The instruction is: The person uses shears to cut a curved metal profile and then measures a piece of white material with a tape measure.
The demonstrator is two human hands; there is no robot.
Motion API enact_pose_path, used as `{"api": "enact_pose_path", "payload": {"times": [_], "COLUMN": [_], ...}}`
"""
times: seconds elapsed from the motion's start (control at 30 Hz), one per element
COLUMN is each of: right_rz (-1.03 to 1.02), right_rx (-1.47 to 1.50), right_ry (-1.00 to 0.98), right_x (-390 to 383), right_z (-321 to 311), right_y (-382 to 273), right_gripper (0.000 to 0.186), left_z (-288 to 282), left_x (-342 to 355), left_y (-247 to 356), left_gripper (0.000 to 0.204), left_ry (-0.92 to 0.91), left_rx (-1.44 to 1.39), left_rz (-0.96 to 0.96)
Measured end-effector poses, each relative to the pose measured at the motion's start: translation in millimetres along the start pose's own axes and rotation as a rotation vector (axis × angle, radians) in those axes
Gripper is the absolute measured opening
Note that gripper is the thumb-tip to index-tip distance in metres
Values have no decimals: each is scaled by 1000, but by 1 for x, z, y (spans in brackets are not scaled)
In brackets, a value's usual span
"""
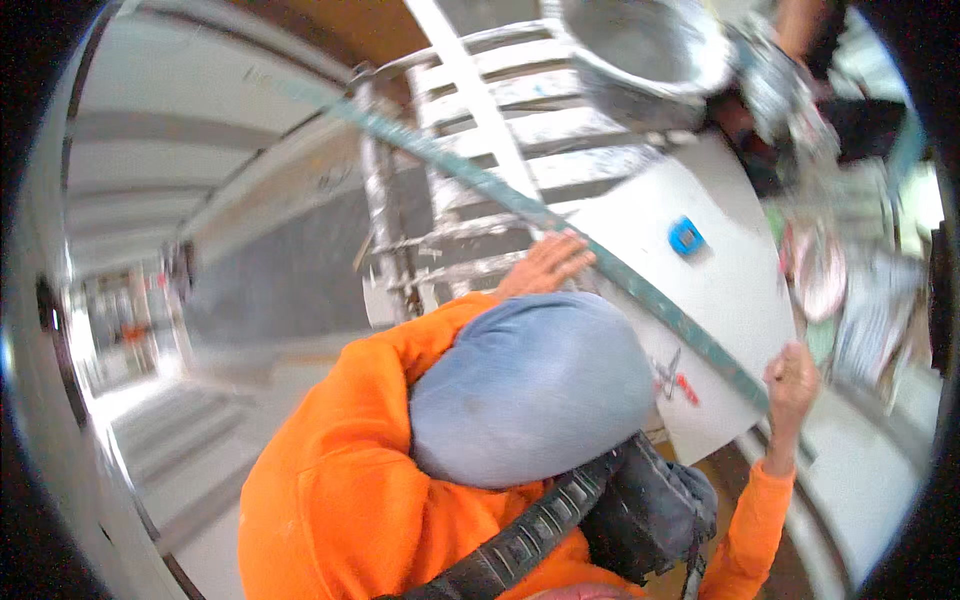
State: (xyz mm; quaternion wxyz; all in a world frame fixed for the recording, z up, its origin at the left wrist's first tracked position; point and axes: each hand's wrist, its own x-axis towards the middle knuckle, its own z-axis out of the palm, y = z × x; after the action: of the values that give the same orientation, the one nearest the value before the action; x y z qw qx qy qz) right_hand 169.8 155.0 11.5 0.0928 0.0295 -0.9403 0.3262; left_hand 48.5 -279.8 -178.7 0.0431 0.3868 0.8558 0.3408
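Observation:
A long green straightedge point(640, 290) lies slantwise across a white board point(720, 290). My left hand point(545, 265) rests flat over the straightedge near its middle, with the fingers stretched out and pressing it onto the board. My right hand point(790, 375) is closed in a fist around the straightedge's near end at the board's lower right edge. My orange sleeves point(750, 510) reach up to both hands. A rounded blue-grey cloth shape point(530, 390) covers the board's near left part.
A small blue tape measure point(684, 236) and a red-handled cutter point(675, 380) lie on the board. A paint-spattered ladder point(470, 150) stands behind it, and a grey bucket point(645, 45) sits at the top. A black pouch point(650, 510) hangs on a strap. A corridor runs off to the left.

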Motion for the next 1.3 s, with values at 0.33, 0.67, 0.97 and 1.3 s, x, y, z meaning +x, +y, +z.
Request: {"api": "enact_pose_path", "payload": {"times": [0.33, 0.67, 0.97, 1.3], "right_rz": [-369, -628, -304, -240], "right_rx": [1301, 900, 1364, 1412], "right_ry": [-1075, -1479, -985, -1234], "right_x": [197, 231, 219, 208], "right_z": [31, 92, 52, 18], "right_y": [-324, -383, -313, -341], "right_gripper": [14, 11, 23, 25], "left_z": [44, 87, 35, -25], "left_x": [-54, -50, -63, -140], "left_y": [-41, -70, -54, -18], "left_gripper": [38, 34, 37, 21], "left_ry": [-385, -499, -226, 365], "left_rx": [-524, -287, -774, -1085], "left_rz": [-365, -605, -613, -1254]}}
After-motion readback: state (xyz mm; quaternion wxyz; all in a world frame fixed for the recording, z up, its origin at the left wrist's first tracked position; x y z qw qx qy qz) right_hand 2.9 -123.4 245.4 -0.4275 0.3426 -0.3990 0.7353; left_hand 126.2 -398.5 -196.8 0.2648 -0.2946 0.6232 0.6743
